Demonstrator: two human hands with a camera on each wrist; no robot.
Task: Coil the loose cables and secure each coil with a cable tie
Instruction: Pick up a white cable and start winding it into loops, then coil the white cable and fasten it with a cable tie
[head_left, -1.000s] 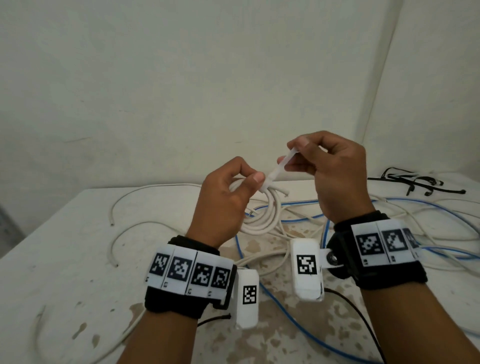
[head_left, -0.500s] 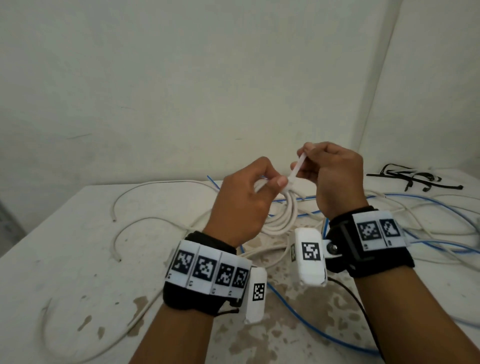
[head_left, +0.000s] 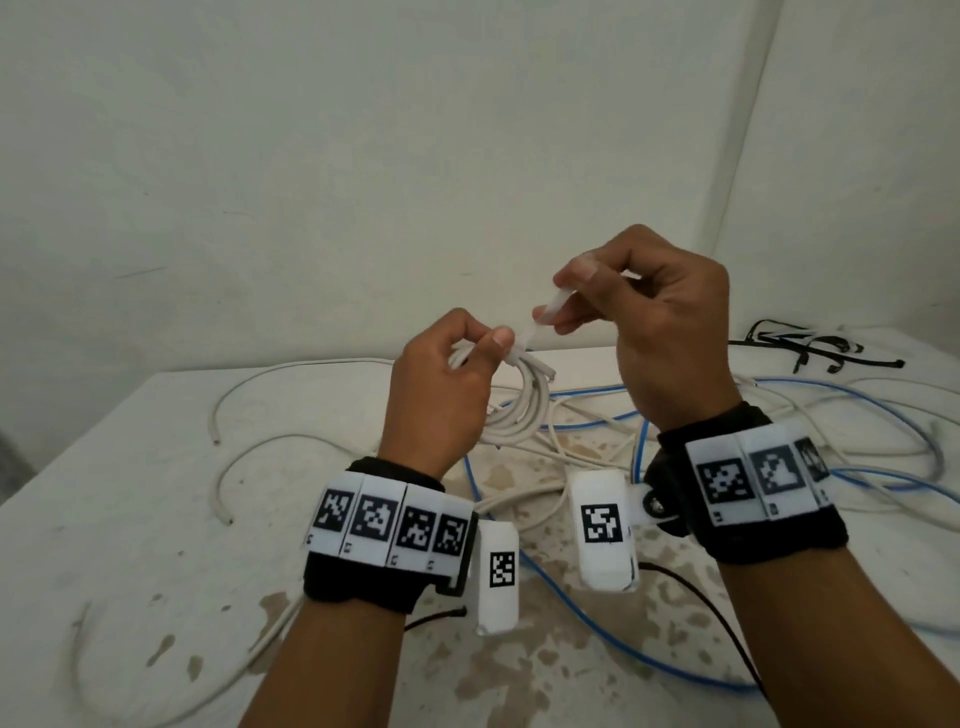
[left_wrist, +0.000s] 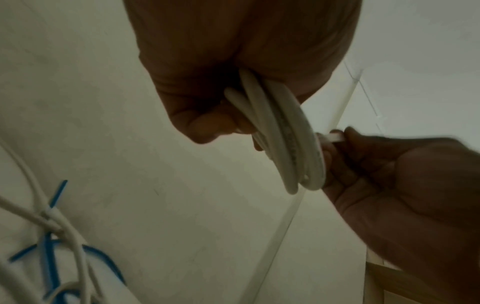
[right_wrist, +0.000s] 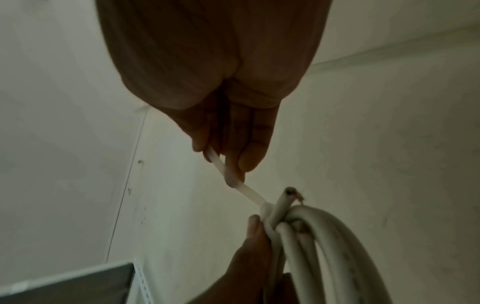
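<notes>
Toward the left edge of the stained table (head_left: 104, 519), loose white cables (head_left: 270, 447) lie in open curves, not yet coiled. Just right of them, held up above the middle of the surface, the left hand (head_left: 436, 400) grips the white cable coil (head_left: 524, 415), thumb and fingers curled round the bunched turns where the tie crosses them. The white cable tie (right_wrist: 267, 214) is looped round the bundle beside the cut cable end (right_wrist: 288, 193). Its tail (head_left: 545, 312) runs up and right into the right hand (head_left: 660, 332), which pinches it between thumb and fingers.

Compared with a second ago, both hands have risen, and the right hand has drawn farther up and away from the coil, so more tail shows between them. That suggests the loop is being cinched tight; this coil looks close to secured, though how snug the tie sits cannot be told.

Under and right of the hands, blue cables (head_left: 597, 629) and more white ones sprawl across the surface. At the far right corner lies a bunch of black cable ties (head_left: 810, 348). There is open air above and to the right for pulling further; the walls stand well behind.
</notes>
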